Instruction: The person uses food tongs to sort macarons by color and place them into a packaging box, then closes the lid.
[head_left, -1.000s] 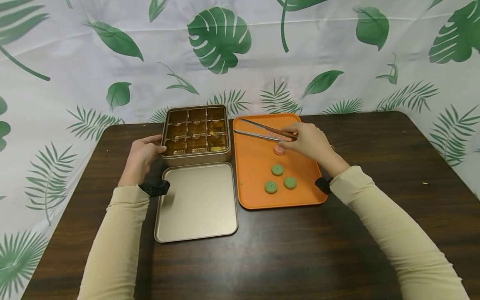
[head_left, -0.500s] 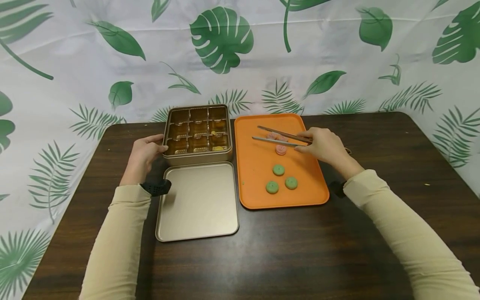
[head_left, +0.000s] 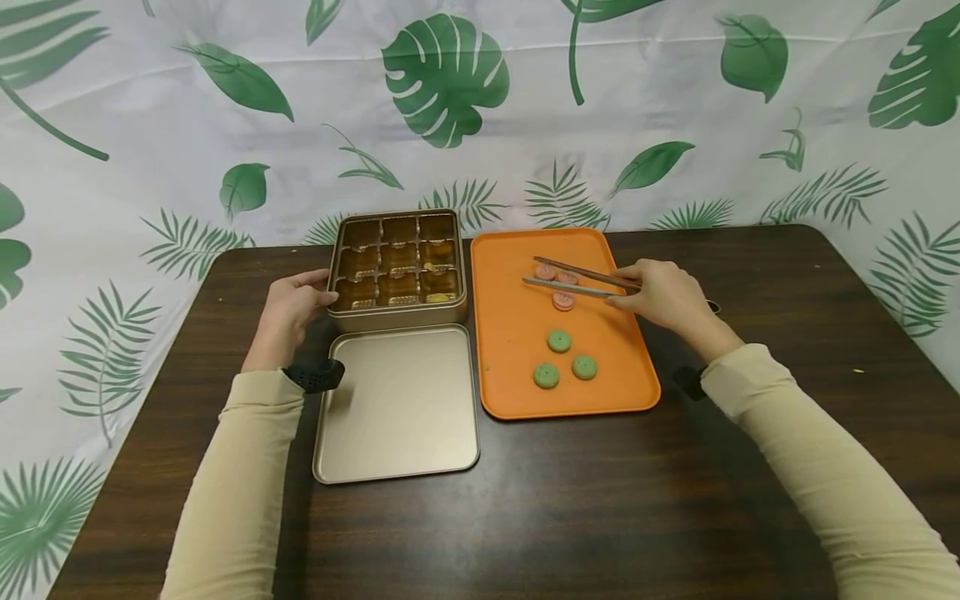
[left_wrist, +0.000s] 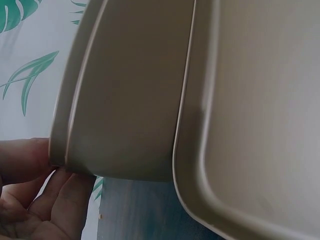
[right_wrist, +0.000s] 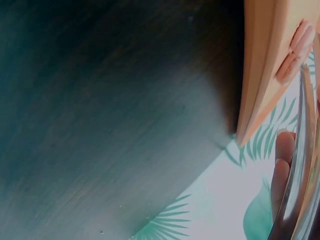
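My left hand [head_left: 288,308] holds the left side of a gold square tin [head_left: 397,317], its thumb at the rim [left_wrist: 25,157]. Inside the tin is a divided insert; yellow bits lie in its right-hand compartments. With my right hand [head_left: 667,300] I grip metal tongs [head_left: 592,275], whose arms are spread and point left over the orange tray [head_left: 510,333]. Under and beside the tongs lie three pink macarons [head_left: 563,301], partly covered by the arms in the head view. Three green macarons [head_left: 558,341] rest nearer the front of the tray. Between the tong tips nothing is held.
A flat gold lid [head_left: 397,408] lies on the dark wooden table [head_left: 555,500] right in front of the tin. The tray stands close to the right of both. Behind the table hangs a leaf-patterned cloth [head_left: 330,100]. A small yellow crumb [head_left: 858,371] lies at the right.
My right hand has drawn back to the right with the tongs, whose tips moved from the tray's left edge toward the pink macarons. The left hand keeps its place on the tin.
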